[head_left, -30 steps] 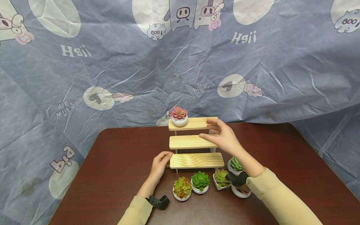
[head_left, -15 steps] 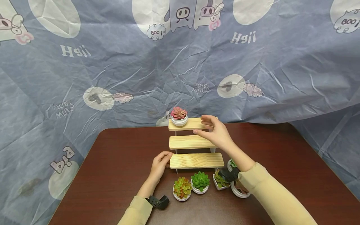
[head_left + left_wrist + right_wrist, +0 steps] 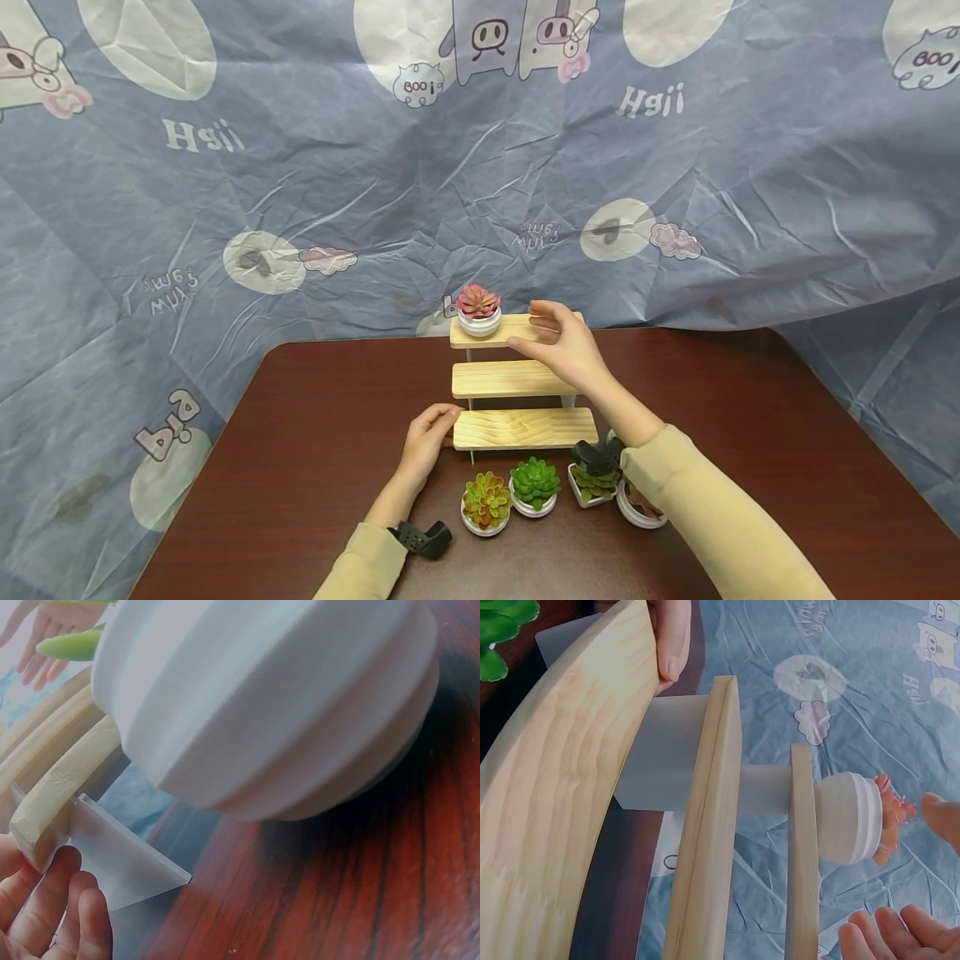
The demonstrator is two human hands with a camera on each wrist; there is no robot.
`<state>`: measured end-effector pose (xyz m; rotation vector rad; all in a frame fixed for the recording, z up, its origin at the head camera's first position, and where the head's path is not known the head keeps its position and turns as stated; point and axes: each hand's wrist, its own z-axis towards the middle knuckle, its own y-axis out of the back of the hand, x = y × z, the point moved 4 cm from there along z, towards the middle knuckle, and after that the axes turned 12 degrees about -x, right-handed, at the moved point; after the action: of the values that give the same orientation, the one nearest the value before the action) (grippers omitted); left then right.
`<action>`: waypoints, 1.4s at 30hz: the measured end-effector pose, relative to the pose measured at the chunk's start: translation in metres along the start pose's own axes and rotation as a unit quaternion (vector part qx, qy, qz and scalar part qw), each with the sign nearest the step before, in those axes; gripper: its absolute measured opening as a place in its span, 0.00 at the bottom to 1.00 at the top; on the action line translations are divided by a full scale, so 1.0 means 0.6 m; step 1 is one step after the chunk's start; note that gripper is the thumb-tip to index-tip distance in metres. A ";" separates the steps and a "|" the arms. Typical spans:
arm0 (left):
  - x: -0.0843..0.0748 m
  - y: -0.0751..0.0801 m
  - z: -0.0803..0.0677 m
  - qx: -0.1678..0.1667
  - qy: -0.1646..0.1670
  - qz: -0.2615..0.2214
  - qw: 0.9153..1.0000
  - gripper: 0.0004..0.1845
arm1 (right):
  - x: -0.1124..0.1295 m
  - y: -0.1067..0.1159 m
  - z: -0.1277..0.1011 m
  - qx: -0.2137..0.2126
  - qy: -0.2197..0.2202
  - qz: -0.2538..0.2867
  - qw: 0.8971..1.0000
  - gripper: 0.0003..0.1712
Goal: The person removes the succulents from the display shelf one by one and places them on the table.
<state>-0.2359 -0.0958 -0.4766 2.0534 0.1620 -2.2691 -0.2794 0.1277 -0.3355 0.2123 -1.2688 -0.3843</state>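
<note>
In the middle of the head view I see the three-step wooden shelf [image 3: 517, 379] standing on the dark red worktop [image 3: 300, 467]. My left hand [image 3: 427, 437] is at the left end of the lowest step [image 3: 525, 427]; its fingers are curled against the wood there, and the left wrist view shows the fingertips [image 3: 56, 911] touching the underside of that board beside the white support. My right hand [image 3: 564, 346] hovers over the top step [image 3: 513, 330], a little right of centre. Its fingers are spread and relaxed and they hold nothing.

One pot is already placed, I judge: the pink succulent [image 3: 477, 309] in a white pot sits on the left end of the top step, just left of my right hand. The middle step [image 3: 510, 379] and the lowest step carry no pot.

The others wait on the worktop in front of the shelf, in the lower centre of the frame: the red-green succulent [image 3: 486, 502], the green succulent [image 3: 534, 485] beside it, and two more pots [image 3: 600, 487] partly hidden behind my right sleeve [image 3: 712, 517]. So I think most of the work is left.
</note>
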 end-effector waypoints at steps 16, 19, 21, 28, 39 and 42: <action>0.001 -0.002 0.002 0.001 0.001 -0.002 1.000 0.15 | -0.007 -0.023 0.015 -0.007 -0.001 0.021 1.000 0.43; 0.002 -0.002 0.002 0.000 0.004 0.000 1.000 0.15 | -0.007 -0.026 0.017 -0.007 -0.003 0.025 1.000 0.43; 0.002 -0.002 0.002 0.001 0.002 -0.001 1.000 0.15 | -0.007 -0.029 0.018 -0.006 -0.004 0.028 1.000 0.43; 0.001 0.000 0.002 0.000 -0.002 -0.001 1.000 0.14 | -0.005 -0.039 0.023 -0.007 -0.014 0.029 0.999 0.44; 0.003 0.000 0.002 -0.004 0.000 -0.001 1.000 0.12 | -0.003 -0.059 0.026 -0.008 -0.024 0.025 0.999 0.44; 0.002 0.000 0.002 -0.005 0.000 0.000 1.000 0.12 | -0.002 -0.063 0.027 -0.009 -0.021 0.026 0.999 0.44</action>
<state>-0.2371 -0.0962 -0.4777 2.0492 0.1725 -2.2643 -0.3013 0.0941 -0.3457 0.1556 -1.3092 -0.3574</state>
